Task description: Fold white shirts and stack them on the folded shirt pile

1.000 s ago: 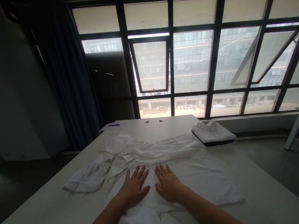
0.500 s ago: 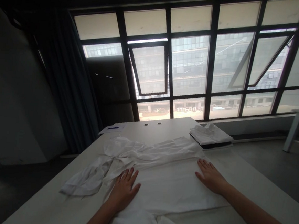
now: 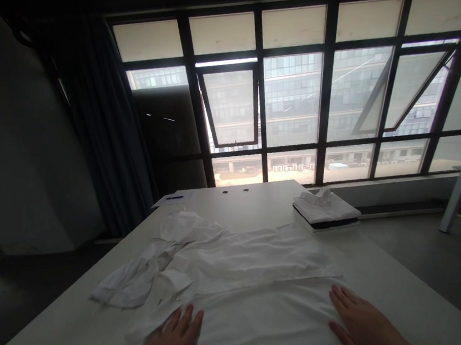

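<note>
"Garment (image 3: pixel 262 281) first: where is it?"

"Spread on the pale surface (image 3: pixel 251 208), around six o'clock from the middle of the view. Its bunched part (image 3: pixel 126 284) sits between seven and eight; the rest is white too, but flatter, with long, shallow wrinkles."

"And the hands?"

"The left hand (image 3: pixel 176 333) is between six and seven o'clock, the right hand (image 3: pixel 366 321) near four, well apart, with cloth between them. Each grip is apart: left fingers spread, right thumb clear of its fingers. Neither pinches anything that I can see, though the lower edge cuts off the left."

"How would you smooth it well from here?"

"Palms flat, pressure light and even, I think, working from the middle toward three and nine o'clock so wrinkles don't pile up. A line crosses the cloth just ahead of the hands, crease or edge, I can't tell which; dragging over it could ruck the layer."

"And the bunching?"

"It probably wants opening out separately; pushing toward it would likely deepen the folds."

"Anything nearby?"

"A folded pile (image 3: pixel 327 208) between three and four o'clock, just beside the garment, and a pen (image 3: pixel 175 197) on paper (image 3: pixel 164 203) past eight."
</note>
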A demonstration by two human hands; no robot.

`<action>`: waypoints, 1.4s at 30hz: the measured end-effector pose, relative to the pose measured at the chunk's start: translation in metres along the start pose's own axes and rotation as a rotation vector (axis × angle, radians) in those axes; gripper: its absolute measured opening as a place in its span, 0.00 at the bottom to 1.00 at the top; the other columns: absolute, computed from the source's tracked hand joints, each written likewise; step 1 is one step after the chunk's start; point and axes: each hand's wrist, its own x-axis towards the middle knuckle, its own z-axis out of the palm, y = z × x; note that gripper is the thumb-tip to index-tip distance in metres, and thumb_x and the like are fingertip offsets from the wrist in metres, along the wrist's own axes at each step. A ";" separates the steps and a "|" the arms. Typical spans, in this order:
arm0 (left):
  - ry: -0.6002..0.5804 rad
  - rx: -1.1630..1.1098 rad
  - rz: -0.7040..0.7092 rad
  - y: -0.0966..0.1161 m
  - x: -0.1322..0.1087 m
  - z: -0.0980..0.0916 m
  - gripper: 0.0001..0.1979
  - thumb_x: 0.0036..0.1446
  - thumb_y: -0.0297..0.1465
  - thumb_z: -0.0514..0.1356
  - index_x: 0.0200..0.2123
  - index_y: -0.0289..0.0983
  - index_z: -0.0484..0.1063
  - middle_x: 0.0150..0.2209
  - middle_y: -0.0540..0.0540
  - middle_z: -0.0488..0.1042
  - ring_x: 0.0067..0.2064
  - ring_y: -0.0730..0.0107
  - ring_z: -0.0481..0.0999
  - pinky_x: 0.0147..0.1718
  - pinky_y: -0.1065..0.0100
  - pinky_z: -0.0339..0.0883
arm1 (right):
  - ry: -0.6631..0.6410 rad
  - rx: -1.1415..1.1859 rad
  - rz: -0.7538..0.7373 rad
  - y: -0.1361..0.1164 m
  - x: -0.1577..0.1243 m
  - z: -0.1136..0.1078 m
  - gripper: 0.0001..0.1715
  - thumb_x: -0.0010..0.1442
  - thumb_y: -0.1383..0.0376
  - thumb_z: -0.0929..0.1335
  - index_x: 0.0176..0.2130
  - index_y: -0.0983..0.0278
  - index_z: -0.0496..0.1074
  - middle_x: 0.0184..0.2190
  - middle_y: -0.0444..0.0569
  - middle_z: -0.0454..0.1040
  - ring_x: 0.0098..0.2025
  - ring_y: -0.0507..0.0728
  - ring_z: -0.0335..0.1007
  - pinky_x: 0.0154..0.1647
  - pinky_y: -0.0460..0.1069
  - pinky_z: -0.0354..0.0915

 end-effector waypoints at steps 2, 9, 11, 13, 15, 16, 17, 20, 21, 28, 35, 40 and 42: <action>-0.094 0.012 0.009 0.003 -0.007 -0.022 0.30 0.54 0.50 0.60 0.60 0.51 0.70 0.61 0.42 0.73 0.60 0.44 0.71 0.54 0.51 0.68 | -0.112 -0.017 0.020 -0.010 -0.003 -0.022 0.31 0.57 0.42 0.66 0.47 0.58 0.81 0.51 0.64 0.78 0.51 0.75 0.75 0.50 0.68 0.69; 0.157 0.041 0.154 0.066 0.036 -0.074 0.16 0.64 0.41 0.51 0.46 0.43 0.74 0.47 0.41 0.78 0.49 0.51 0.77 0.48 0.55 0.68 | -0.133 0.006 -0.118 -0.099 0.061 -0.081 0.21 0.66 0.54 0.60 0.40 0.60 0.79 0.38 0.58 0.80 0.41 0.65 0.77 0.44 0.58 0.68; 0.252 0.025 0.232 0.095 0.067 -0.067 0.16 0.63 0.36 0.51 0.48 0.42 0.73 0.50 0.40 0.76 0.53 0.52 0.74 0.53 0.55 0.65 | -0.064 0.103 -0.240 -0.129 0.091 -0.068 0.21 0.65 0.57 0.61 0.52 0.59 0.75 0.51 0.56 0.77 0.51 0.65 0.73 0.54 0.57 0.65; 0.269 -0.049 0.264 0.116 0.100 -0.054 0.19 0.64 0.36 0.49 0.55 0.41 0.70 0.55 0.41 0.74 0.56 0.56 0.72 0.56 0.57 0.63 | -0.080 0.171 -0.282 -0.150 0.120 -0.045 0.28 0.66 0.59 0.60 0.62 0.61 0.68 0.62 0.56 0.69 0.61 0.64 0.66 0.62 0.57 0.58; 0.247 -0.091 0.219 0.125 0.129 -0.042 0.26 0.66 0.40 0.48 0.63 0.39 0.64 0.63 0.39 0.67 0.63 0.57 0.67 0.61 0.57 0.59 | -0.145 0.188 -0.228 -0.160 0.144 -0.022 0.32 0.68 0.59 0.57 0.67 0.64 0.62 0.67 0.57 0.62 0.67 0.64 0.57 0.67 0.59 0.51; 0.239 -0.094 0.201 0.122 0.141 -0.037 0.29 0.66 0.43 0.47 0.66 0.38 0.61 0.67 0.39 0.63 0.66 0.54 0.62 0.64 0.54 0.54 | -0.174 0.186 -0.213 -0.159 0.155 -0.012 0.33 0.68 0.58 0.56 0.68 0.64 0.59 0.70 0.58 0.58 0.70 0.64 0.52 0.69 0.61 0.47; 0.230 -0.094 0.183 0.116 0.153 -0.034 0.31 0.66 0.46 0.46 0.67 0.39 0.59 0.69 0.39 0.59 0.69 0.52 0.57 0.65 0.51 0.51 | -0.200 0.178 -0.199 -0.156 0.165 -0.005 0.35 0.69 0.55 0.56 0.69 0.64 0.57 0.71 0.57 0.54 0.72 0.65 0.47 0.70 0.63 0.42; 0.222 -0.089 0.124 0.081 0.178 -0.034 0.36 0.65 0.53 0.46 0.70 0.42 0.56 0.72 0.42 0.51 0.72 0.49 0.49 0.67 0.46 0.43 | -0.239 0.139 -0.130 -0.138 0.191 0.005 0.44 0.66 0.42 0.56 0.72 0.60 0.51 0.74 0.53 0.44 0.74 0.66 0.35 0.71 0.65 0.32; 0.236 -0.089 0.091 0.068 0.184 -0.035 0.36 0.66 0.52 0.45 0.70 0.40 0.55 0.72 0.40 0.50 0.72 0.49 0.48 0.67 0.46 0.41 | -0.239 0.124 -0.092 -0.131 0.198 0.006 0.47 0.65 0.39 0.55 0.72 0.59 0.50 0.74 0.53 0.43 0.75 0.66 0.34 0.71 0.66 0.29; 0.410 -0.076 0.007 0.036 0.196 -0.041 0.26 0.69 0.42 0.47 0.64 0.37 0.65 0.66 0.38 0.63 0.69 0.54 0.57 0.66 0.54 0.46 | -0.134 0.060 0.049 -0.117 0.217 0.015 0.44 0.67 0.41 0.53 0.72 0.61 0.51 0.74 0.56 0.44 0.74 0.68 0.35 0.69 0.67 0.29; 0.501 -0.060 -0.029 0.048 0.163 -0.023 0.19 0.67 0.37 0.51 0.55 0.40 0.72 0.57 0.38 0.70 0.59 0.53 0.67 0.59 0.55 0.57 | -0.050 0.023 0.044 -0.119 0.186 0.019 0.36 0.68 0.51 0.57 0.69 0.62 0.58 0.72 0.58 0.52 0.72 0.68 0.43 0.69 0.66 0.32; 0.348 0.001 -0.083 0.056 0.137 -0.005 0.33 0.65 0.48 0.49 0.69 0.43 0.58 0.71 0.37 0.54 0.70 0.38 0.48 0.63 0.36 0.38 | -0.042 -0.003 0.032 -0.120 0.156 0.024 0.38 0.67 0.51 0.57 0.69 0.64 0.57 0.72 0.59 0.52 0.72 0.70 0.42 0.69 0.68 0.32; 0.298 0.007 -0.060 0.057 0.130 -0.006 0.35 0.65 0.51 0.47 0.70 0.43 0.55 0.71 0.35 0.53 0.70 0.37 0.48 0.62 0.35 0.39 | -0.049 -0.002 0.023 -0.120 0.148 0.024 0.38 0.67 0.51 0.57 0.70 0.64 0.57 0.72 0.59 0.51 0.73 0.71 0.42 0.69 0.68 0.32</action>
